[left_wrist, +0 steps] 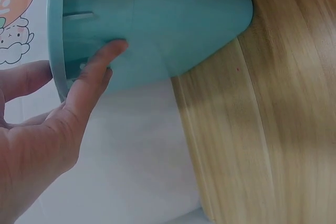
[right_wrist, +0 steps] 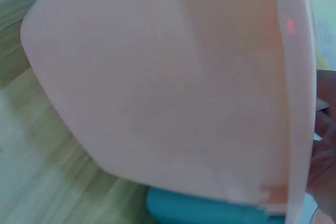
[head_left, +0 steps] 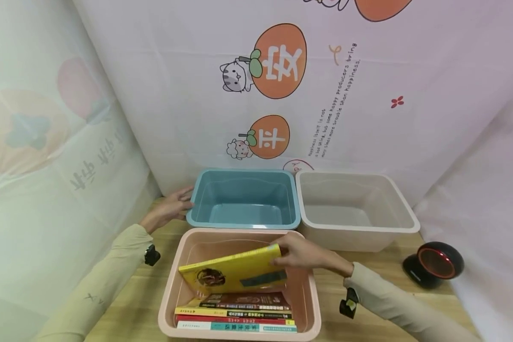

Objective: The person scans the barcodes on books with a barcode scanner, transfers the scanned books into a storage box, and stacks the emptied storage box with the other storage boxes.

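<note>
My right hand (head_left: 301, 251) grips a yellow book (head_left: 235, 271) by its upper right corner, holding it tilted in the pink bin (head_left: 166, 294). Below it, several books (head_left: 243, 313) lie with their spines up in that bin. Toward the back left, my left hand (head_left: 168, 209) touches the left side of the blue bin (head_left: 297, 199). In the left wrist view, one finger of the left hand (left_wrist: 52, 135) lies along the outer blue wall (left_wrist: 157, 30), another fingertip meets the rim. The right wrist view shows mostly the pink wall (right_wrist: 157, 77); the right hand (right_wrist: 323, 145) is partly hidden behind its rim.
A light grey bin (head_left: 342, 240) stands right of the blue one, both behind the pink bin. On the right of the wooden table (head_left: 134, 304) is a black round-topped device (head_left: 436, 266). White printed cloth (head_left: 175, 95) hangs behind and at both sides.
</note>
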Tool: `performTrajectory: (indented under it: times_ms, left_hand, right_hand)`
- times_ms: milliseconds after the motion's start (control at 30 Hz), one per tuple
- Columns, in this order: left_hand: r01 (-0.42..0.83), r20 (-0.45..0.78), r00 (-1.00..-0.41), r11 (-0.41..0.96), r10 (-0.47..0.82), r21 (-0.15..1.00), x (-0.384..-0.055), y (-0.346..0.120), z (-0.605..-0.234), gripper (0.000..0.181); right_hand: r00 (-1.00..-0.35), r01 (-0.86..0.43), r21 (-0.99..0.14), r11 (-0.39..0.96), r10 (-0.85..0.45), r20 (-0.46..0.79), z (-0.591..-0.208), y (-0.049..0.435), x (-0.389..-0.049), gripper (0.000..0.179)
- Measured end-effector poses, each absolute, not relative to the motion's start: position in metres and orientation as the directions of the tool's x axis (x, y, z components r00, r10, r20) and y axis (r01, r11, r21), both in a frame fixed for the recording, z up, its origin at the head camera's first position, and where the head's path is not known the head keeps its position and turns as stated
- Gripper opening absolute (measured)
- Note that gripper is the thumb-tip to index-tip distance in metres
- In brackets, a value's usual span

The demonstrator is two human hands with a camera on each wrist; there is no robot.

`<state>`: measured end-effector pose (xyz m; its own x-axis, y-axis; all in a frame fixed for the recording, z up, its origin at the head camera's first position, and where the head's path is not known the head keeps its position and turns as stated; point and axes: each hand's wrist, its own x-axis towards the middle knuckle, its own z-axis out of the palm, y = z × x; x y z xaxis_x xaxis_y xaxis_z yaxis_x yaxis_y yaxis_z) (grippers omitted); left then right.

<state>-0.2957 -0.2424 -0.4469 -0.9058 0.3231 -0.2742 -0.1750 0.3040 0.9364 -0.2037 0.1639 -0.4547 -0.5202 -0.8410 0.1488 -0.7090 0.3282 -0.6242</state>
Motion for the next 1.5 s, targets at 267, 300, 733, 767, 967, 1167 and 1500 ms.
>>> performTrajectory:
  times_ms: [267, 300, 733, 767, 967, 1167, 1500]
  left_hand:
    - [-0.178, -0.277, -0.910, 0.313, 0.307, 0.933, -0.294, -0.247, -0.449, 0.076]
    - [-0.173, -0.273, -0.912, 0.315, 0.307, 0.933, -0.295, -0.247, -0.449, 0.076]
    - [-0.162, -0.262, -0.914, 0.312, 0.311, 0.936, -0.299, -0.244, -0.445, 0.075]
    - [-0.166, -0.266, -0.913, 0.314, 0.309, 0.935, -0.299, -0.245, -0.445, 0.074]
    - [-0.139, -0.258, -0.904, 0.336, 0.341, 0.931, -0.303, -0.247, -0.444, 0.073]
    - [-0.180, -0.281, -0.894, 0.294, 0.350, 0.939, -0.302, -0.246, -0.448, 0.075]
    - [-0.191, -0.291, -0.891, 0.293, 0.348, 0.937, -0.307, -0.244, -0.446, 0.081]
  right_hand:
    - [-0.690, -0.391, -0.881, 0.267, -0.718, 0.089, -0.443, 0.163, -0.208, 0.027]
    - [-0.700, -0.373, -0.885, 0.277, -0.710, 0.072, -0.440, 0.162, -0.208, 0.028]
    - [-0.752, -0.010, -0.954, 0.300, -0.631, -0.190, -0.388, 0.160, -0.221, 0.035]
    - [-0.756, -0.001, -0.956, 0.294, -0.626, -0.192, -0.384, 0.160, -0.222, 0.036]
    - [-0.806, -0.049, -0.942, 0.332, -0.570, -0.159, -0.361, 0.173, -0.225, 0.038]
    - [-0.815, -0.037, -0.922, 0.384, -0.546, -0.195, -0.346, 0.193, -0.222, 0.038]
    - [-0.837, -0.077, -0.894, 0.441, -0.516, -0.182, -0.316, 0.237, -0.221, 0.040]
